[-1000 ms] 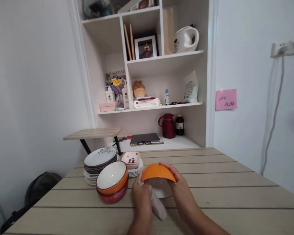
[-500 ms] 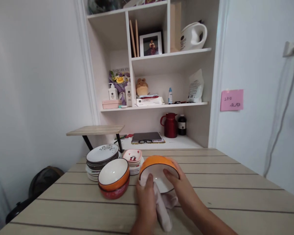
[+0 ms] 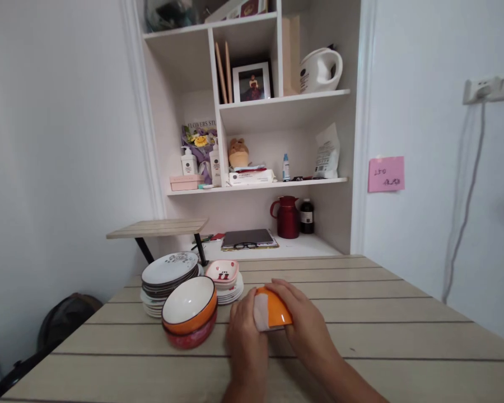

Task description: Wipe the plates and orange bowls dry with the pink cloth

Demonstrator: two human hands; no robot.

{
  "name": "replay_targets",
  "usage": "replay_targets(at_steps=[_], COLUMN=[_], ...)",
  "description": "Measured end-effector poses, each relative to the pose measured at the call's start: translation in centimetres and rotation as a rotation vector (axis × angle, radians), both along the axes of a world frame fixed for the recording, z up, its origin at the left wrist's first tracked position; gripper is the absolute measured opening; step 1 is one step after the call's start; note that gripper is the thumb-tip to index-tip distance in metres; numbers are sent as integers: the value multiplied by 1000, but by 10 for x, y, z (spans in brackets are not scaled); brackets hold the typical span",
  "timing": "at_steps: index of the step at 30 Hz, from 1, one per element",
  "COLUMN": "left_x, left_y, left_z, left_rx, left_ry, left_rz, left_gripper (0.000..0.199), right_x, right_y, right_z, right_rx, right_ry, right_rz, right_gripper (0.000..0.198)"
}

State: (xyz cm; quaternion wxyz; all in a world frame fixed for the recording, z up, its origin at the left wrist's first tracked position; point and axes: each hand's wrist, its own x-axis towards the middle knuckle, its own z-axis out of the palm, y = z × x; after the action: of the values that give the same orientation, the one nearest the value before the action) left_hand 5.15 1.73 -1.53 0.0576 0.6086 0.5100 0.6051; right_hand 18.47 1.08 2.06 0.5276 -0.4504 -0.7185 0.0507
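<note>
An orange bowl [image 3: 280,311] is held between my two hands above the table, its glossy outer side facing me. A pale grey-pink cloth [image 3: 261,312] lies against the left part of that outer side. My left hand [image 3: 247,330] is closed on the cloth, pressing it to the bowl. Wrapped round the right side of the bowl is my right hand [image 3: 304,320]. Left of my hands, another orange bowl [image 3: 190,305] with a white inside rests in a red bowl [image 3: 193,337]. The held bowl's inside is hidden.
Stacked plates [image 3: 170,270] stand behind the two nested bowls. Small square dishes [image 3: 222,273] sit on more small plates [image 3: 235,294]. A small raised stand [image 3: 159,227] is at the back left. Along the table's [image 3: 386,330] far edge stands a shelf unit holding a red jug [image 3: 288,218].
The held bowl has been turned over from showing its white inside to showing its orange outside. The cloth has moved from the inside and rim onto the outer side.
</note>
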Motion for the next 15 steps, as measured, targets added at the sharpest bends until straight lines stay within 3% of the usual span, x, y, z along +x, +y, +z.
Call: replay_targets(at_steps=[4,8,15], left_x=[0,4,15], left_y=[9,11,4], left_z=[3,13,11], left_rx=[-7,-134,-294], left_ry=[-229,-562,-996], left_rz=[-44,-312,-525], left_gripper=[48,38,46], right_x=[0,3,-10], right_y=[4,4,-11], right_z=[-1,8,19], right_rx=[-8,-109,-305], right_ry=[189,422,728], right_rz=[89,212,327], right_gripper=[66,56,44])
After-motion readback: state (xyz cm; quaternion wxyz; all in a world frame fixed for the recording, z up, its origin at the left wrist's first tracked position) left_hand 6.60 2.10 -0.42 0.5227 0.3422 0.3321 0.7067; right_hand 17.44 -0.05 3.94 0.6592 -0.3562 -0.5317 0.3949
